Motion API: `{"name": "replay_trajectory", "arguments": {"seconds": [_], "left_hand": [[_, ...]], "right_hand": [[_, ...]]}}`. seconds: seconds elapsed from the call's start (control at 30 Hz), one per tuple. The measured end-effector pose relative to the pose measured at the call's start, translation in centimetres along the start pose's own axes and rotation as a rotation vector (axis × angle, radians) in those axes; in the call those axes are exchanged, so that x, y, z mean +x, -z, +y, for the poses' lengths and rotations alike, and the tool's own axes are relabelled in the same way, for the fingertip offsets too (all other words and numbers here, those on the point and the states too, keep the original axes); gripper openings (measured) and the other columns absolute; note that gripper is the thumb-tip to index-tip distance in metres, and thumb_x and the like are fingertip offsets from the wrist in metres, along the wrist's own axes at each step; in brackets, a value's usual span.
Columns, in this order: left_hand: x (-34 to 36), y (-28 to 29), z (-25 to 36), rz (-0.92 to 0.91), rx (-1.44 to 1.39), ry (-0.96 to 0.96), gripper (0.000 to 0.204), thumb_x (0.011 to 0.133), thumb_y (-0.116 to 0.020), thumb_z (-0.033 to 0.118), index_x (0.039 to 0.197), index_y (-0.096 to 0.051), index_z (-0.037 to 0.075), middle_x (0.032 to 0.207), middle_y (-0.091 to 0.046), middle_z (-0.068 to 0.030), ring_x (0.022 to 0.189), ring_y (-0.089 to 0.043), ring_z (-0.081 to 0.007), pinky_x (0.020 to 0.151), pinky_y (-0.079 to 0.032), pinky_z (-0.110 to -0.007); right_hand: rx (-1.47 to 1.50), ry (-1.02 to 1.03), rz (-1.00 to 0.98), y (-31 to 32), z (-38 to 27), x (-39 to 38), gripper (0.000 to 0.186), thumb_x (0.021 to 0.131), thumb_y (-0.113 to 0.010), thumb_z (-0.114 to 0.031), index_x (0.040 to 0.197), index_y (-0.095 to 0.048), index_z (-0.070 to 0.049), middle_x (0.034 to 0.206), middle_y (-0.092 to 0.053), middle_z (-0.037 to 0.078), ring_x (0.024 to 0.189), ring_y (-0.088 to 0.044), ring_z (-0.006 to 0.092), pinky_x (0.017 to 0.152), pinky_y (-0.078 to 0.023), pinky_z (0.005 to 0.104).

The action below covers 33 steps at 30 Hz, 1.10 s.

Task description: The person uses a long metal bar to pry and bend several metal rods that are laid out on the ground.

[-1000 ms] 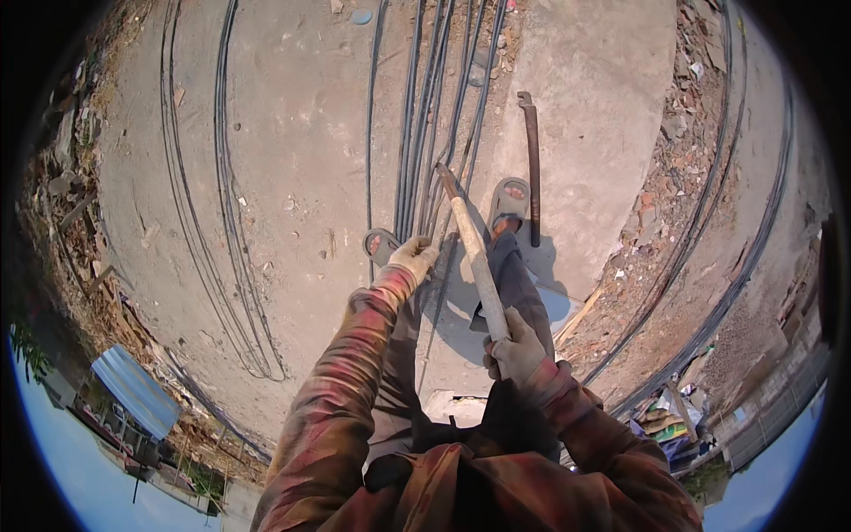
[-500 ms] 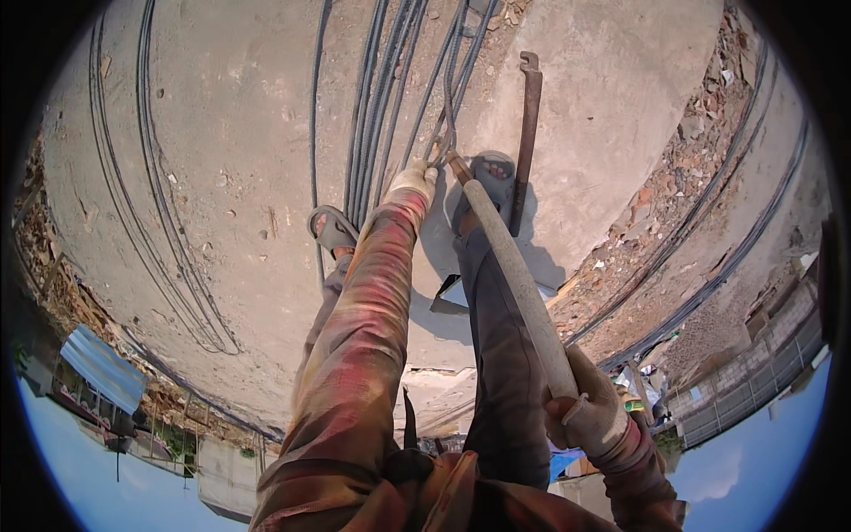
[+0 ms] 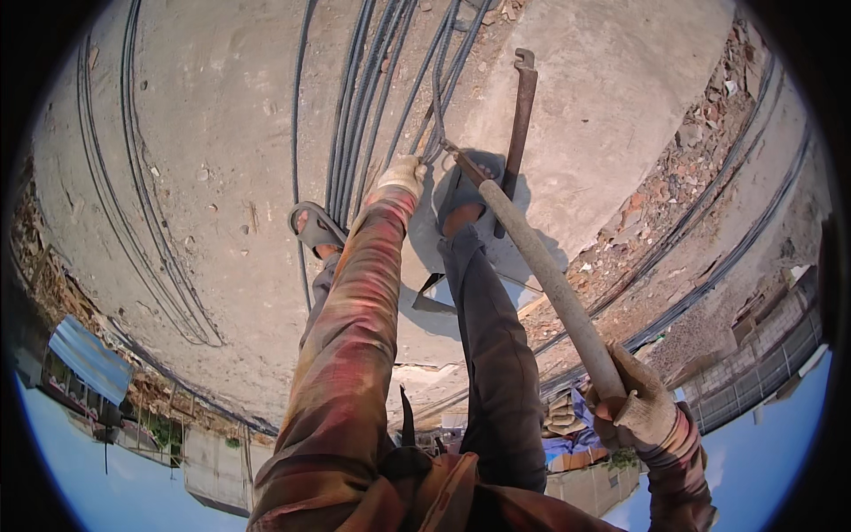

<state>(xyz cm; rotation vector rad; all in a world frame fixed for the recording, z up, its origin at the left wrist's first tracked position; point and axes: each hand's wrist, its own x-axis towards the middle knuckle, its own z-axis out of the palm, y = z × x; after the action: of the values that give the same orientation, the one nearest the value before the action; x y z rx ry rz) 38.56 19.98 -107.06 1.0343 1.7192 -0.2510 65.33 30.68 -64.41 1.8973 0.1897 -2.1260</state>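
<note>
Two gloved hands (image 3: 403, 176), two sandals (image 3: 316, 230), one long-handled tool (image 3: 556, 288), one hooked bar (image 3: 519, 124) and one corrugated sheet (image 3: 90, 359) are seen; the rods (image 3: 355, 106) cannot be exactly counted.

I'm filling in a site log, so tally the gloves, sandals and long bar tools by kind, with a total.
Gloves: 2, the left glove and the right glove
Sandals: 2, the left sandal and the right sandal
Long bar tools: 2, the held bar and the lying bar
Total: 6
</note>
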Motion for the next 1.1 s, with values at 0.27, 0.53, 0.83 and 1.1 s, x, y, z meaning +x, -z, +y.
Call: {"name": "replay_trajectory", "arguments": {"seconds": [0.27, 0.53, 0.83, 1.1], "left_hand": [[1.1, -1.2, 0.4, -0.07, 0.006, -0.047, 0.024, 0.09, -0.051, 0.029, 0.1, -0.062, 0.011, 0.096, -0.063, -0.0208, 0.095, -0.059, -0.0417, 0.081, -0.046, -0.047], [3.9, -2.6, -2.6, -0.052, -0.065, -0.05, 0.024, 0.086, -0.054, 0.028, 0.104, -0.061, 0.013, 0.097, -0.064, -0.0201, 0.095, -0.059, -0.0405, 0.078, -0.047, -0.046], [0.8, -2.7, -6.4, -0.084, -0.135, 0.016, 0.02, 0.088, -0.053, 0.027, 0.103, -0.059, 0.015, 0.099, -0.064, -0.0188, 0.096, -0.058, -0.0412, 0.082, -0.046, -0.046], [3.4, -2.6, -6.3, -0.055, 0.011, -0.128, 0.023, 0.09, -0.048, 0.028, 0.104, -0.057, 0.012, 0.094, -0.063, -0.0207, 0.094, -0.058, -0.0424, 0.08, -0.045, -0.049]], "right_hand": [[0.232, -0.228, 0.027, 0.8, -3.5, 0.4, 0.065, 0.08, -0.068, -0.006, 0.133, -0.032, -0.001, 0.079, -0.054, 0.011, 0.06, -0.053, 0.0135, 0.05, -0.042, 0.0264], [0.115, -0.236, 0.123, 0.4, -8.4, 1.4, 0.081, 0.074, -0.072, -0.002, 0.141, -0.028, -0.003, 0.082, -0.057, 0.014, 0.057, -0.053, 0.0159, 0.046, -0.04, 0.0285], [0.134, -0.261, 0.034, -4.0, -2.0, 5.5, 0.076, 0.075, -0.072, -0.001, 0.138, -0.03, -0.004, 0.087, -0.056, 0.011, 0.063, -0.056, 0.0155, 0.051, -0.046, 0.0298], [0.279, -0.314, 0.026, -1.9, -6.3, 4.1, 0.086, 0.069, -0.077, -0.003, 0.14, -0.028, -0.005, 0.078, -0.053, 0.01, 0.058, -0.05, 0.0127, 0.048, -0.039, 0.0261]]}}
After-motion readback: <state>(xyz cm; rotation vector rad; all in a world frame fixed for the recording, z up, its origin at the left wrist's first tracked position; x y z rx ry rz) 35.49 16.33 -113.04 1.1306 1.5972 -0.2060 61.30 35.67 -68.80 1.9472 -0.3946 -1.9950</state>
